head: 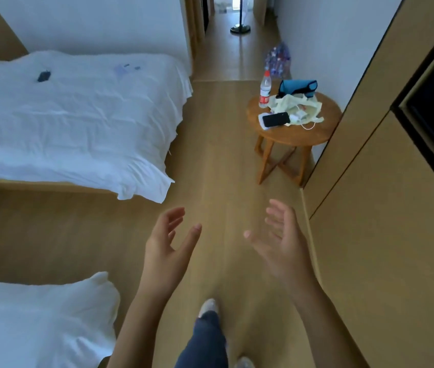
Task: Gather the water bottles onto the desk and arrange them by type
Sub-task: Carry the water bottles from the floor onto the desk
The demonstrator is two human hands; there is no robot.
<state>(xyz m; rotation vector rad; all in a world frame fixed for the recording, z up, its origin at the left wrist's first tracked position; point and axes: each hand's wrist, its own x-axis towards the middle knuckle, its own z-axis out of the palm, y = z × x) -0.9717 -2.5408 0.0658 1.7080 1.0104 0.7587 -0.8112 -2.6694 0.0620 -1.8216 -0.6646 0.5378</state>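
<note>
A clear water bottle [264, 89] with a red cap and red label stands upright on the left edge of a small round wooden table [314, 134]. Farther back, a clear bag of several plastic bottles [278, 59] lies on the floor against the right wall. My left hand [169, 244] and my right hand [279, 239] are raised in front of me over the floor, palms facing each other, fingers relaxed and spread. Both hold nothing. They are well short of the table.
The round table also carries a black phone [275, 119], a pale cloth bag [296, 107] with white cables and a blue pouch [299, 87]. Two white beds [77, 123] lie on the left, a wooden cabinet wall [385, 208] on the right. A lamp stand [240, 27] is in the corridor.
</note>
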